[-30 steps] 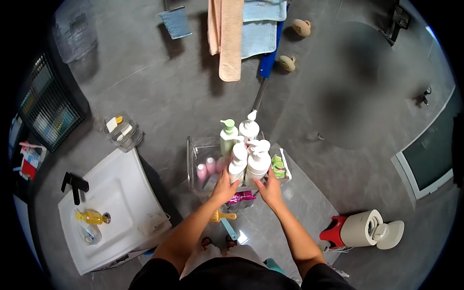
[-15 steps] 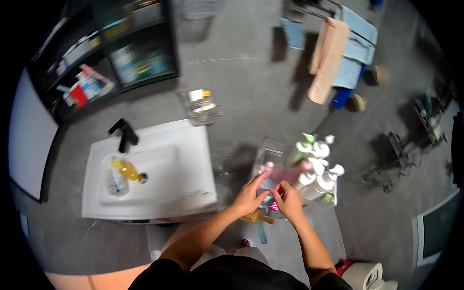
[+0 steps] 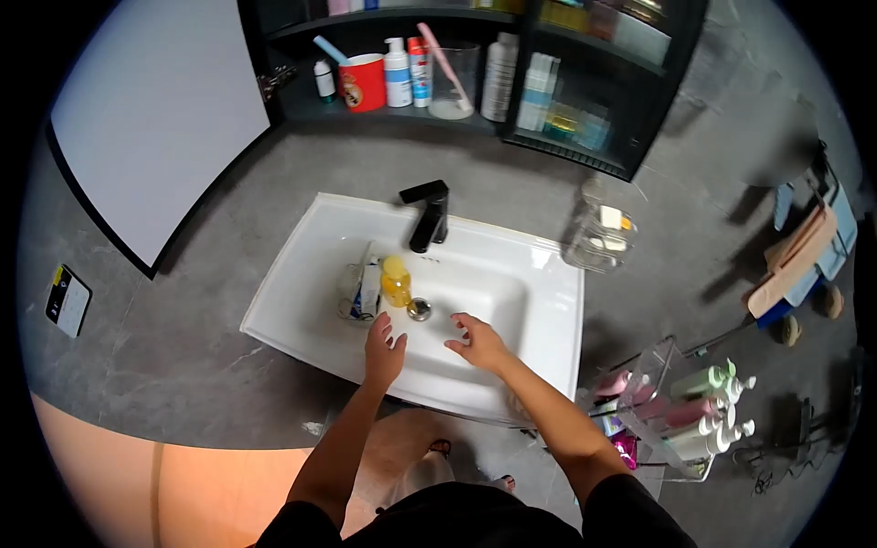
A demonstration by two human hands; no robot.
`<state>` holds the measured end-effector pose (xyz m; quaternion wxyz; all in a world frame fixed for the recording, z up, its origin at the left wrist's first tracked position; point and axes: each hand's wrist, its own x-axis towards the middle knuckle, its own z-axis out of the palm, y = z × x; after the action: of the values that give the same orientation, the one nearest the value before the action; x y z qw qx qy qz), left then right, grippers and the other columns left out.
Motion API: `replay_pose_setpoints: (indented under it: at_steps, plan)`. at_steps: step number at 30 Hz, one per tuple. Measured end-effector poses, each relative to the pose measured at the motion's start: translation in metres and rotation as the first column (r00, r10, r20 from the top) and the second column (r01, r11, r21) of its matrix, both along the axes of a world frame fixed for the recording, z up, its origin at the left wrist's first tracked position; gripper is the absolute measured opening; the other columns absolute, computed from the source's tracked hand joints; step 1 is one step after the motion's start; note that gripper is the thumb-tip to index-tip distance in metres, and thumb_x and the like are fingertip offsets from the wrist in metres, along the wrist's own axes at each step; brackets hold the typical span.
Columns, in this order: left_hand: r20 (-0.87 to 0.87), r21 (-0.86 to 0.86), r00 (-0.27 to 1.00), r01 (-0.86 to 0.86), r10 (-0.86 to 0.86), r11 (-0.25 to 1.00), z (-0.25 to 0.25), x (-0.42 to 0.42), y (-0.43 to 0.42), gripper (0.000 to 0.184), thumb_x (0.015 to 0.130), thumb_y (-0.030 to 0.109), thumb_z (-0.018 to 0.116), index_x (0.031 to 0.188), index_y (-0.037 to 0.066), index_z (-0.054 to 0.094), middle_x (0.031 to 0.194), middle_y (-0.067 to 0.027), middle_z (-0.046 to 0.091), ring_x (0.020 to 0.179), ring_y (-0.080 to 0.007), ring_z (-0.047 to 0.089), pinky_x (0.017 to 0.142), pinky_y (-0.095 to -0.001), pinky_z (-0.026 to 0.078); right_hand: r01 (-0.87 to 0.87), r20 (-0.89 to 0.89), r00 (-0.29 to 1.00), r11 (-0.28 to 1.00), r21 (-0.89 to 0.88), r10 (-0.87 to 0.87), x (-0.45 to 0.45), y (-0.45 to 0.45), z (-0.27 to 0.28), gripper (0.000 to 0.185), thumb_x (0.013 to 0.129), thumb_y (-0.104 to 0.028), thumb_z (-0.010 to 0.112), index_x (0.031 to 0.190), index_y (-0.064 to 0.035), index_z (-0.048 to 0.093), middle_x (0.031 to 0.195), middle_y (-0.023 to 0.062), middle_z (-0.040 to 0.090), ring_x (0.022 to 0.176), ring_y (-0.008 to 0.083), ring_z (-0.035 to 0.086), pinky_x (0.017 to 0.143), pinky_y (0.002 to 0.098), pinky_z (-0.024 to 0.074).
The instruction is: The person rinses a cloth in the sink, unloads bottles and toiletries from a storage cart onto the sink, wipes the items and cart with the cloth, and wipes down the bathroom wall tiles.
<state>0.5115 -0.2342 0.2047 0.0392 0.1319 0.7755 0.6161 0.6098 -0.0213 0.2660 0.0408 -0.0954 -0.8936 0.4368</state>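
Observation:
Over the white sink [image 3: 548,320], my left hand [image 3: 385,353] is open, its fingers pointing up toward the far side. Just beyond its fingertips lie a yellow bottle [image 3: 396,285] and a clear package [image 3: 367,290] with blue markings, whose kind I cannot make out. My right hand [image 3: 477,343] is also open, fingers curved, right of the round metal drain plug [image 3: 419,310]. Neither hand holds anything. A black faucet [image 3: 429,216] rises at the sink's back edge.
An open cabinet above holds a red cup [image 3: 363,83], a clear cup [image 3: 455,78] and several bottles. A wire soap rack [image 3: 598,247] hangs right of the sink. At lower right, a clear basket [image 3: 660,365] holds pump bottles [image 3: 699,443]. Towels [image 3: 795,260] hang at far right.
The view has swung left from the pump-bottle basket to the sink. My hands, close together at the basket before, are now apart over the sink.

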Motion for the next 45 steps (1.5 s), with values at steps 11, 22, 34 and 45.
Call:
replay_pose_setpoints:
  at_steps: [11, 22, 34, 45]
  plan:
    - [-0.233, -0.234, 0.972, -0.025, -0.031, 0.972, 0.001, -0.069, -0.003, 0.061, 0.078, -0.002, 0.07, 0.133, 0.004, 0.045, 0.12, -0.0158, 0.055, 0.095, -0.0286, 0.062, 0.08, -0.0365, 0.053, 0.098, -0.164, 0.982, 0.995, 0.005, -0.096, -0.157, -0.047, -0.069, 0.109, 0.065, -0.022, 0.089, 0.151, -0.0081, 0.024, 0.144, 0.0194, 0.044, 0.127, 0.0366, 0.05, 0.106, 0.0395, 0.0428]
    - [-0.281, -0.455, 0.955, -0.044, -0.097, 0.889, 0.003, -0.087, -0.027, 0.052, 0.078, 0.005, 0.073, 0.126, 0.007, 0.053, 0.12, -0.0124, 0.057, 0.098, -0.0286, 0.062, 0.08, -0.0388, 0.054, 0.084, -0.191, 0.971, 0.953, -0.29, -0.144, -0.184, -0.057, -0.069, 0.081, 0.065, -0.011, 0.087, 0.132, -0.0129, 0.042, 0.121, 0.0108, 0.063, 0.113, 0.0327, 0.06, 0.096, 0.0383, 0.0485]
    - [-0.278, -0.874, 0.873, -0.057, -0.401, 0.482, -0.001, -0.089, -0.037, 0.006, 0.082, 0.02, 0.067, 0.082, 0.014, 0.069, 0.083, -0.0037, 0.069, 0.09, -0.0257, 0.065, 0.074, -0.0432, 0.053, 0.02, -0.219, 0.963, 0.849, -0.528, -0.159, -0.131, -0.051, -0.05, 0.072, 0.072, -0.003, 0.082, 0.132, -0.0062, 0.043, 0.113, 0.0089, 0.066, 0.107, 0.0191, 0.064, 0.09, 0.0312, 0.0514]
    - [-0.481, -0.674, 0.706, 0.082, -0.52, 0.734, 0.095, 0.025, 0.018, 0.008, 0.079, 0.016, 0.069, 0.077, 0.01, 0.064, 0.078, -0.0042, 0.065, 0.079, -0.0276, 0.064, 0.067, -0.0421, 0.052, 0.304, -0.214, 0.859, 0.798, -0.52, -0.466, 0.029, 0.003, 0.031, 0.074, 0.074, -0.006, 0.082, 0.137, -0.0046, 0.044, 0.121, 0.0079, 0.062, 0.111, 0.0192, 0.061, 0.09, 0.0341, 0.0544]
